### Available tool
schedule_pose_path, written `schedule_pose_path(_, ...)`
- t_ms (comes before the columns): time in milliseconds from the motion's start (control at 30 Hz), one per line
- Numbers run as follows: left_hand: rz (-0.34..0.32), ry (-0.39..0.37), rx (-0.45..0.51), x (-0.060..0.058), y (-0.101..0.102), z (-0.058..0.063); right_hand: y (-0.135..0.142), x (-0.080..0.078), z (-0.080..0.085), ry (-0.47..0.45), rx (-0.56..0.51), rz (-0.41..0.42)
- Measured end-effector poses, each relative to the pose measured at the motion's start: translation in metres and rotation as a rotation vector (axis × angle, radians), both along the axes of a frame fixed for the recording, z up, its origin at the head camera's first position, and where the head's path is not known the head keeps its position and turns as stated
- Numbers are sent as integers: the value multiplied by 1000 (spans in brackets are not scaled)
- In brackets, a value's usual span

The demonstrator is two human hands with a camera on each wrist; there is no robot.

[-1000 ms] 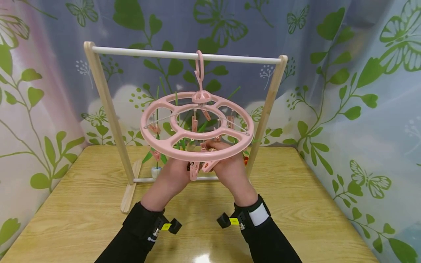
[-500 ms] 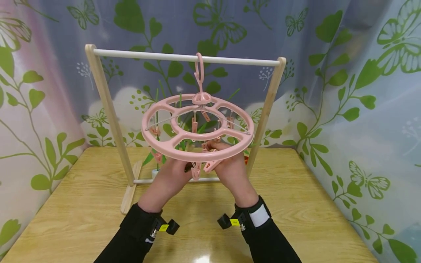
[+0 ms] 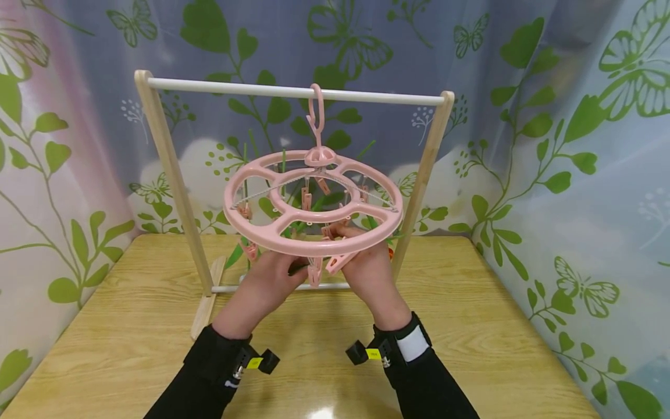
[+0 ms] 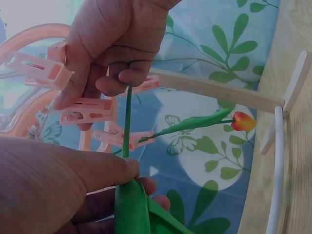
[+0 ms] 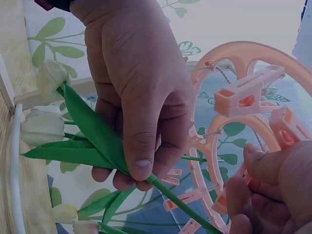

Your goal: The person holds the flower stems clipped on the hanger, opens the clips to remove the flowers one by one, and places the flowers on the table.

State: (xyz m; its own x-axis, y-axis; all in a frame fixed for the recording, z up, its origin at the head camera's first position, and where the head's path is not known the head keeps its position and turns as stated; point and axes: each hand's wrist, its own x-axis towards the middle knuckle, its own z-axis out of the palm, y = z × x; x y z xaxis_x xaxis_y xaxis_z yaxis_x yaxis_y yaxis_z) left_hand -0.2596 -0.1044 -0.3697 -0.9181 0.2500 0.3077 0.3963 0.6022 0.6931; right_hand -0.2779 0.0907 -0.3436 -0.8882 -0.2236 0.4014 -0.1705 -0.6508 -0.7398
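Note:
A round pink clip hanger (image 3: pixel 319 249) hangs by its hook from a white bar. Below its front rim, my left hand (image 3: pixel 269 282) pinches an artificial tulip (image 5: pixel 92 124) between thumb and fingers at its green leaves. The tulip's green stem (image 4: pixel 127 122) runs towards my right hand (image 3: pixel 369 270). Fingers of the right hand pinch a pink clothespin (image 4: pixel 87 111) of the hanger; the rim partly covers both hands in the head view. White blooms (image 5: pixel 43 126) lie beyond the left hand; which belongs to the held tulip I cannot tell. An orange tulip (image 4: pixel 243 121) hangs bloom-down from another clip.
The wooden rack has a left post (image 3: pixel 173 174), a right post (image 3: pixel 431 145), a white top bar (image 3: pixel 235 88) and a low bar (image 3: pixel 227 288). Underneath is a wood-grain table (image 3: pixel 471 337). Leaf-patterned curtains (image 3: pixel 576 174) surround it. More pale tulips (image 5: pixel 65 213) hang nearby.
My left hand has shifted slightly left and down, its wrist swinging outwards. The right hand stays nearly in place. Clips and flowers under the ring have swayed a little.

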Motion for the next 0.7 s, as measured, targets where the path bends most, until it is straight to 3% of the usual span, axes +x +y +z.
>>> schedule_pose_path(200, 3, -4, -55, 1, -2, 2, 0, 0, -1, 6, 19, -13)
schedule_pose_path(333, -7, 36, -128, 1, -3, 2, 2, 0, -3, 97, 66, -33)
schedule_pose_path(500, -37, 58, -217, 5, -5, 4, 4, 0, -5, 131, 66, -21)
schedule_pose_path(700, -77, 81, -236, 7, -8, 1, 3, 1, 0, 1, -11, 50)
